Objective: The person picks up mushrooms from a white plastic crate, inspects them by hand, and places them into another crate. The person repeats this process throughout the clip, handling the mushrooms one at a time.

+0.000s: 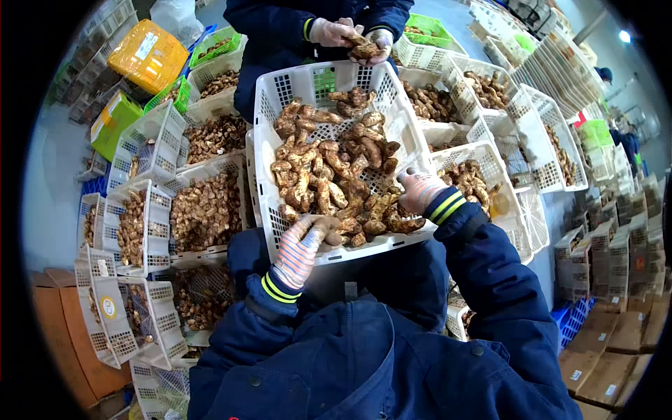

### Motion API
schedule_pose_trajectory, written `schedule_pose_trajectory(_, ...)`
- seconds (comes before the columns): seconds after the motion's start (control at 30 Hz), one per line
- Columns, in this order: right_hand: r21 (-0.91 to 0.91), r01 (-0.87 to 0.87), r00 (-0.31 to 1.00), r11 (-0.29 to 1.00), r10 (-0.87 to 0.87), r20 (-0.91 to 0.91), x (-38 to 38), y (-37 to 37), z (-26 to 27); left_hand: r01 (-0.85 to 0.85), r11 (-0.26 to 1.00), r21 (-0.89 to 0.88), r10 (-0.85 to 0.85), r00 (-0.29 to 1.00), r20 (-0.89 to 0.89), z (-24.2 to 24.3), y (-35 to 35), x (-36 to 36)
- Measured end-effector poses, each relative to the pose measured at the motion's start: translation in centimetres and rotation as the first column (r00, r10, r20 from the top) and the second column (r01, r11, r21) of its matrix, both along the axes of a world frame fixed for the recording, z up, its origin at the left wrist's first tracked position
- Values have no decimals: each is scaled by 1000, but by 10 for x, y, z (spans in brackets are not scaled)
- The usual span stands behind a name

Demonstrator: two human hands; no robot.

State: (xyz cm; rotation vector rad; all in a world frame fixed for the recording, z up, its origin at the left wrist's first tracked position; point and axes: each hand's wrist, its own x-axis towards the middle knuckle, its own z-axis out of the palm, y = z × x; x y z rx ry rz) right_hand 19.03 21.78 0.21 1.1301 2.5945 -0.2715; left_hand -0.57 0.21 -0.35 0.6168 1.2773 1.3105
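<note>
A white perforated plastic crate (pixel 404 152) rests in front of me, over my lap. Inside lie many brown, thick-stemmed mushrooms (pixel 320 168) that look like matsutake. My left hand (pixel 302 244), in a striped knit glove with soiled fingertips, reaches over the crate's near left side. Its fingers curl at the nearest mushrooms; whether one is gripped is unclear. At the right wall, my right hand (pixel 421 191), gloved alike, is among the mushrooms, its fingertips partly hidden. Across the crate, a co-worker's gloved hands (pixel 336 32) hold a mushroom (pixel 364 48).
Crates of mushrooms stand close on my left (pixel 207 210) and right (pixel 467 178). A yellow taped box (pixel 148 48) and a green box (pixel 114 125) sit at the far left. Stacked white crates (pixel 564 68) and cardboard boxes (pixel 604 352) line the right side.
</note>
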Motion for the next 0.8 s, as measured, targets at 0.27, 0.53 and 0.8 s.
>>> schedule_pose_trajectory(0.27,-144,37,994,989,-51,-97,12,-8,16,26,999,30,-28,996,89,-7,-2,-6)
schedule_pose_trajectory(0.53,-481,-159,455,862,-368,-811,41,-95,48,55,899,434,-27,997,-70,-5,6,15)
schedule_pose_trajectory(0.8,-135,9,762,991,-94,-641,12,-150,19,29,984,178,-21,999,-46,20,2,32)
